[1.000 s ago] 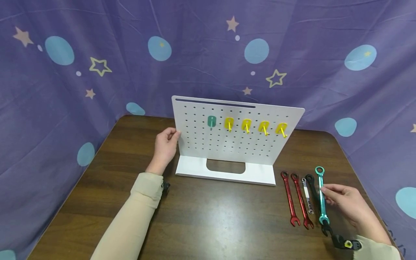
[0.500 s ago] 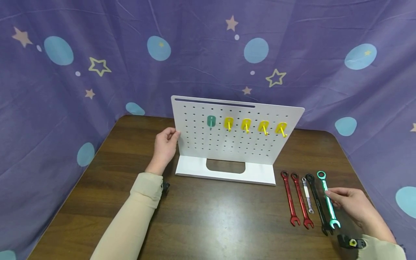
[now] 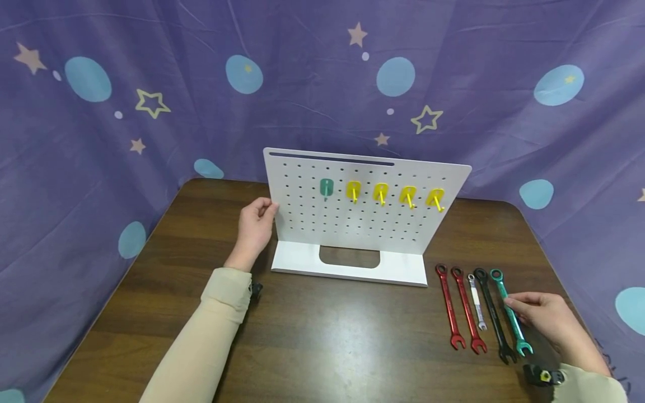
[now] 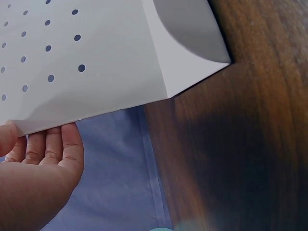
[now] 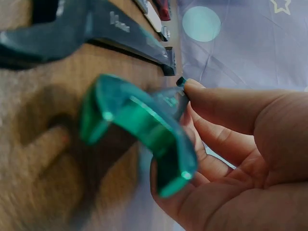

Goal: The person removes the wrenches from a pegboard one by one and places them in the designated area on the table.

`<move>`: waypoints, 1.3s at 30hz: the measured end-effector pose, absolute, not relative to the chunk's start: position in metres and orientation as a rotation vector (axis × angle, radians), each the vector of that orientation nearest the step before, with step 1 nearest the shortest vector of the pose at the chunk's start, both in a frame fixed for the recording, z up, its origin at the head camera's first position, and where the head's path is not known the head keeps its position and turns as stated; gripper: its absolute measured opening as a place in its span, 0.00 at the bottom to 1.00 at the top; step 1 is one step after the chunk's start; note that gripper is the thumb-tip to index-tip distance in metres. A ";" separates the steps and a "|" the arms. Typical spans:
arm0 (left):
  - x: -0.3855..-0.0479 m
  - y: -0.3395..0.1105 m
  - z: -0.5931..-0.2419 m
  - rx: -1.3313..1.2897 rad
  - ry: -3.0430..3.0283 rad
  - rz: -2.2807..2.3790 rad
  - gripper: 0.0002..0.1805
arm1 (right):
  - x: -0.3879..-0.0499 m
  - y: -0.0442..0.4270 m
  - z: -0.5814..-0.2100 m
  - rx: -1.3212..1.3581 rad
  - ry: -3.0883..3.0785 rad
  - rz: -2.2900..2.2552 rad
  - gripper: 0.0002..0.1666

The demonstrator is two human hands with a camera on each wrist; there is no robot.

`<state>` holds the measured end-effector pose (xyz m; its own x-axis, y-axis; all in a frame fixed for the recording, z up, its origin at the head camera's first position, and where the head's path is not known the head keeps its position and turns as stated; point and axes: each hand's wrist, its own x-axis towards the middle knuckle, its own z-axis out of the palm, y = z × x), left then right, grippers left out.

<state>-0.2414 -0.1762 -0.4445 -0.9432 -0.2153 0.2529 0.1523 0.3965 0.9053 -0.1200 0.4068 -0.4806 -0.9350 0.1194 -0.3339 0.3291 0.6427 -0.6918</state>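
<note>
My right hand (image 3: 549,319) pinches a teal-green combination wrench (image 3: 511,316) by its shaft, thumb on the near side. In the right wrist view the wrench's open end (image 5: 144,127) points at the camera, just off the table surface. Left of it lies a black wrench (image 3: 494,313). My left hand (image 3: 256,226) grips the left edge of a white pegboard (image 3: 347,224) between thumb and fingers, as the left wrist view also shows (image 4: 43,159). A green hook (image 3: 326,188) and several yellow hooks (image 3: 381,192) stick out along the board's upper part.
Two red wrenches, one outer (image 3: 449,308) and one inner (image 3: 468,310), lie left of a small silver wrench (image 3: 476,302) on the brown wooden table (image 3: 322,336). The pegboard's flat base (image 3: 297,257) rests on the tabletop. A purple curtain (image 3: 322,73) hangs behind.
The green wrench has shifted from over the black wrench to its right, with its open end swung right and lowered. My right hand moved slightly right; the left hand stays put.
</note>
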 end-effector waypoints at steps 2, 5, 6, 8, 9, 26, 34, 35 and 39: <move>-0.242 -0.177 -0.445 0.052 -2.333 -1.559 0.11 | -0.121 0.406 -0.482 0.371 2.609 -1.175 0.31; -0.242 -0.177 -0.445 0.050 -2.340 -1.550 0.11 | -0.122 0.406 -0.483 0.368 2.623 -1.156 0.30; -0.242 -0.178 -0.445 0.049 -2.341 -1.550 0.11 | -0.122 0.407 -0.484 0.372 2.627 -1.147 0.29; -0.242 -0.178 -0.445 0.047 -2.341 -1.549 0.11 | -0.122 0.407 -0.485 0.372 2.637 -1.116 0.29; -0.241 -0.178 -0.445 0.047 -2.342 -1.547 0.11 | -0.123 0.407 -0.485 0.369 2.641 -1.103 0.29; -0.240 -0.181 -0.445 0.063 -2.348 -1.545 0.11 | -0.127 0.404 -0.485 0.369 2.757 -0.915 0.22; -0.240 -0.182 -0.446 0.074 -2.348 -1.533 0.10 | -0.129 0.401 -0.486 0.390 2.775 -0.915 0.27; -0.240 -0.182 -0.446 0.069 -2.346 -1.537 0.10 | -0.129 0.400 -0.486 0.398 2.779 -0.919 0.28; -0.241 -0.183 -0.445 0.054 -2.358 -1.546 0.11 | -0.130 0.396 -0.484 0.414 2.825 -0.913 0.32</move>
<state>-0.2405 -0.1826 -0.4452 -0.9480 -0.2047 0.2436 0.1419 0.4132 0.8995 -0.1297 0.3963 -0.4842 -0.9518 0.2153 -0.2185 0.3024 0.7774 -0.5515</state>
